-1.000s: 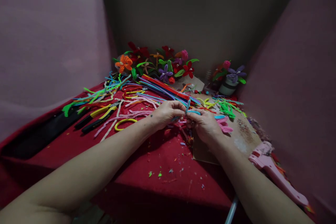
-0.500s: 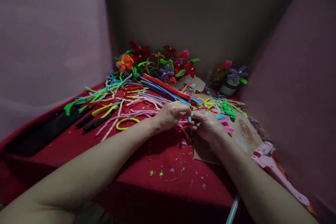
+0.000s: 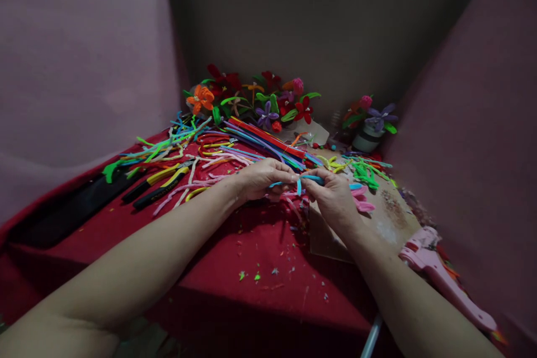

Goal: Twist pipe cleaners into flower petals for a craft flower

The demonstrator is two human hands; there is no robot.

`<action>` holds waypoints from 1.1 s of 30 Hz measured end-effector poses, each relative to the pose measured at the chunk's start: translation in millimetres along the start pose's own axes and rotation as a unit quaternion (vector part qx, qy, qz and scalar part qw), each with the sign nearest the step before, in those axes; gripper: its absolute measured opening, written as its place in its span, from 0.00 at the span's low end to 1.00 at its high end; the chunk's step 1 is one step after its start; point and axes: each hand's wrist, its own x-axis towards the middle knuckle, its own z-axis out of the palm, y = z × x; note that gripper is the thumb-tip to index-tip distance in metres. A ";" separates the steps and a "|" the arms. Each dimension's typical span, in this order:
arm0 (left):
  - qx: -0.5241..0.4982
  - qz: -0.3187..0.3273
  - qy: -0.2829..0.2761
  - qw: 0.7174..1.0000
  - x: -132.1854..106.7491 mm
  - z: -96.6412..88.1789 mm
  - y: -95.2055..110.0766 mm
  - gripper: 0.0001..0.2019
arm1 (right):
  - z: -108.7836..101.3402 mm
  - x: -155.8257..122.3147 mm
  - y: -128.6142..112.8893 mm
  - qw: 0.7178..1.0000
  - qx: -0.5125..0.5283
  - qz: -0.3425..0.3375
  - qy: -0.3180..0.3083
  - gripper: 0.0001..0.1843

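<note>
A blue pipe cleaner (image 3: 312,179) runs between my two hands above the red cloth. My left hand (image 3: 271,176) pinches it with thumb and fingertips, and a blue end pokes out past the fingers on the left. My right hand (image 3: 333,193) is closed on the other side of it. A short blue piece hangs down between the fingertips. Behind my right hand, pink looped petals (image 3: 363,200) lie on a cardboard sheet (image 3: 331,235), partly hidden. A bundle of coloured pipe cleaners (image 3: 268,142) lies just beyond my hands.
Pliers with yellow and black handles (image 3: 163,184) and loose pipe cleaners (image 3: 155,151) lie at left. Fuzzy flowers (image 3: 266,116) stand along the back, with a small flower pot (image 3: 368,139) at right. A pink glue gun (image 3: 444,277) rests at the right edge. Scraps dot the cloth.
My hands have drawn slightly apart and turned, so more of the blue pipe cleaner shows between and beside the fingers. My left forearm has shifted a little left, covering most of the yellow loop.
</note>
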 end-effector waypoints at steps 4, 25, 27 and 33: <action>-0.022 -0.022 0.001 1.000 -2.2 2.1 3.1 0.10 | 0.2 -1.3 -0.3 0.997 -0.056 -0.043 0.013 0.08; 0.794 0.333 0.151 0.485 -4.3 31.0 -12.0 0.12 | -2.9 7.0 2.1 0.915 0.296 0.274 -0.028 0.05; 0.771 0.274 0.177 0.547 -0.5 29.7 -16.3 0.11 | -3.9 7.1 1.9 0.933 0.271 0.234 -0.022 0.05; 0.508 0.164 0.171 0.828 1.7 29.1 -8.3 0.12 | -4.9 5.9 -1.0 0.977 0.155 0.143 0.003 0.04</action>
